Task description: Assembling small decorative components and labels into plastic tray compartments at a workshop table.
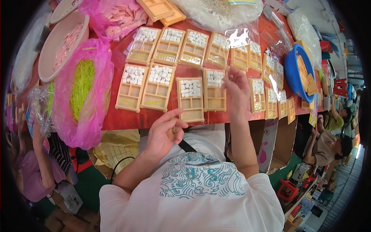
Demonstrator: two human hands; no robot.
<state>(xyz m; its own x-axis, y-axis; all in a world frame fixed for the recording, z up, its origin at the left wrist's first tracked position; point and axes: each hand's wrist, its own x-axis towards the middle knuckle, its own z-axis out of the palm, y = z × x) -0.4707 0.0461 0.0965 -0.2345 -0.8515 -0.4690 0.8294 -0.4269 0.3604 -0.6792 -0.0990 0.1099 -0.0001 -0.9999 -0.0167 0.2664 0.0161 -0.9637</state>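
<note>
My left hand (164, 133) is at the table's front edge, fingers curled, its index finger by the lower left corner of a tan compartment tray (190, 103). A thin tan bit shows between its fingers; I cannot make out what it is. White blocks fill that tray's top section, and its lower sections look bare. My right hand (237, 87) is raised over the right side of a neighbouring tray (215, 104) with white blocks and yellow-green strips. Its fingertips are pinched, slightly blurred, below a glaring clear plastic sheet (237, 38); whether they hold anything is unclear.
Several similar trays stand in rows on the red table (129, 120). At left lie a pink bag (103, 83) of yellow-green strips and a pale basin (45, 58) of pink pieces. A clear bag (216, 13) of white blocks and a blue basin (290, 63) are farther off. Other people sit nearby.
</note>
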